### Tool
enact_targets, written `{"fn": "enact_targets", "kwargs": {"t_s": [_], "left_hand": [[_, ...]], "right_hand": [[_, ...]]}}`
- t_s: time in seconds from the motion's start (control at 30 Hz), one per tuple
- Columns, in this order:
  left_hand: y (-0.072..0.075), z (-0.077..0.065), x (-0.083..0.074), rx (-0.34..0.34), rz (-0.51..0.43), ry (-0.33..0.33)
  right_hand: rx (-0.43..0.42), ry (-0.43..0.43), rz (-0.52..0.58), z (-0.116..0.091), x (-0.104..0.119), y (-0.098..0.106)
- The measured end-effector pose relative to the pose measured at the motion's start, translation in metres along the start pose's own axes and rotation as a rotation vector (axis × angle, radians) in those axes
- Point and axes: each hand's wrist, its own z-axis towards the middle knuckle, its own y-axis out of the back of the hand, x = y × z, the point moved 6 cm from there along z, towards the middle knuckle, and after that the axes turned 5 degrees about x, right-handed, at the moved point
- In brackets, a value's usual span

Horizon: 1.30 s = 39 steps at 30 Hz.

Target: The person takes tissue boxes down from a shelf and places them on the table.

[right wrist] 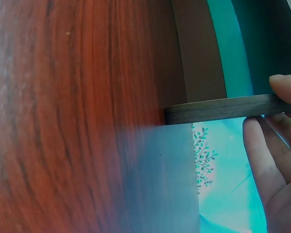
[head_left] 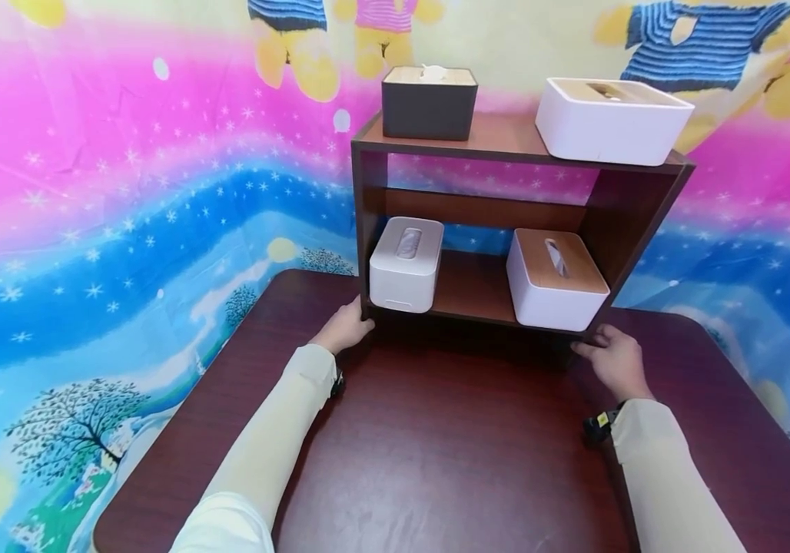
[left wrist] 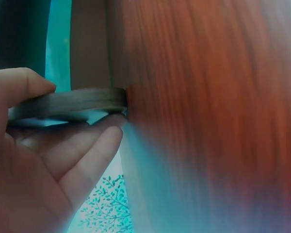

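A dark brown two-tier shelf (head_left: 506, 136) stands toward the back of the table. Low on its left side panel (left wrist: 72, 103), my left hand (head_left: 345, 326) grips the edge, thumb on one face and fingers on the other. The opposite side panel (right wrist: 218, 108) is pinched the same way by my right hand (head_left: 618, 359). On the top board sit a black tissue box (head_left: 428, 111) at left and a white tissue box with wood-look lid (head_left: 609, 127) at right. Below are an all-white tissue box (head_left: 403, 280) and another wood-lidded white one (head_left: 561, 299).
The reddish-brown table (head_left: 450, 461) stretches from the shelf toward me, with rounded back corners. A colourful printed cloth (head_left: 160, 230) hangs behind and along the left side, close to the table edge. The two upper boxes stand near the shelf's front edge.
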Motion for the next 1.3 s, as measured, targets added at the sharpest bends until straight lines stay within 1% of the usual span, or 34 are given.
{"fn": "enact_targets", "kwargs": {"t_s": [0.13,0.23,0.37,0.47,0.6,0.7,0.83,0.87,0.93,1.0,1.13,1.3], "left_hand": [[0.0,-0.001,0.002,-0.007,-0.031,0.009],[-0.002,-0.002,0.002,-0.006,-0.053,0.012],[-0.007,-0.004,0.004,-0.009,-0.078,0.021],[-0.01,-0.005,0.004,-0.034,-0.12,0.04],[-0.013,-0.002,0.007,-0.08,-0.224,0.048],[-0.016,-0.001,0.013,-0.096,-0.332,0.054],[-0.024,-0.004,0.024,-0.117,-0.501,0.074],[-0.027,-0.005,0.026,-0.125,-0.542,0.07],[-0.031,-0.007,0.03,-0.137,-0.604,0.058],[-0.035,-0.01,0.031,-0.145,-0.643,0.046],[-0.038,-0.016,0.033,-0.166,-0.671,0.059],[-0.031,-0.021,0.038,-0.204,-0.668,0.067]], "right_hand": [[0.006,0.017,-0.02,0.004,0.005,0.001],[0.01,0.028,-0.043,0.007,0.008,0.003],[0.032,0.022,-0.039,0.009,0.007,0.005],[0.038,0.013,-0.034,0.01,0.006,0.006],[0.032,0.022,-0.051,0.01,0.007,0.009],[0.036,0.02,-0.069,0.012,0.004,0.011],[0.056,-0.001,-0.086,0.012,-0.004,0.009],[0.057,-0.001,-0.091,0.011,-0.004,0.008],[0.05,0.003,-0.102,0.008,-0.005,0.008],[0.04,0.014,-0.107,0.004,-0.006,0.008],[0.024,0.036,-0.111,-0.003,-0.007,0.006],[0.014,0.073,-0.137,-0.001,-0.004,0.0]]}}
